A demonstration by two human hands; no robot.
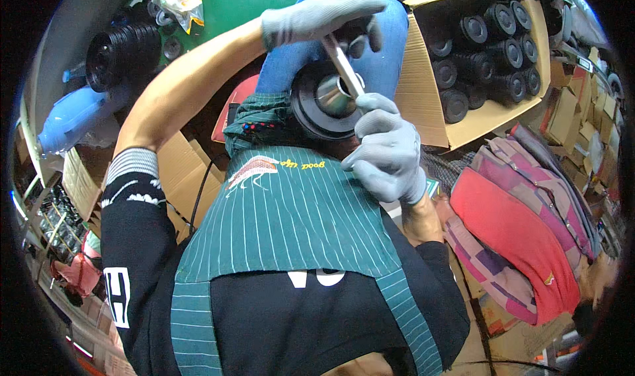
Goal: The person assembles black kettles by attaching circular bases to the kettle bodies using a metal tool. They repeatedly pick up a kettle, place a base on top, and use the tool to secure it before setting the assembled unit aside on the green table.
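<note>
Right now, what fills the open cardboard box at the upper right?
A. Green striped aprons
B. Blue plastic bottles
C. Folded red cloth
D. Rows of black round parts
D. The box holds rows of black round parts lying side by side, like the black disc that the gloved right hand works on with a pale stick while the left hand reaches over it.

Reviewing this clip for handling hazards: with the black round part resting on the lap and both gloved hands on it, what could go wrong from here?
1. The black round part sits on the knee, not a bench; it might roll off.
2. The left hand grips right beside the thin pale tool; a slip could jab its fingers.
3. The right hand works close to the metal hub, so pinching seems possible.
</note>
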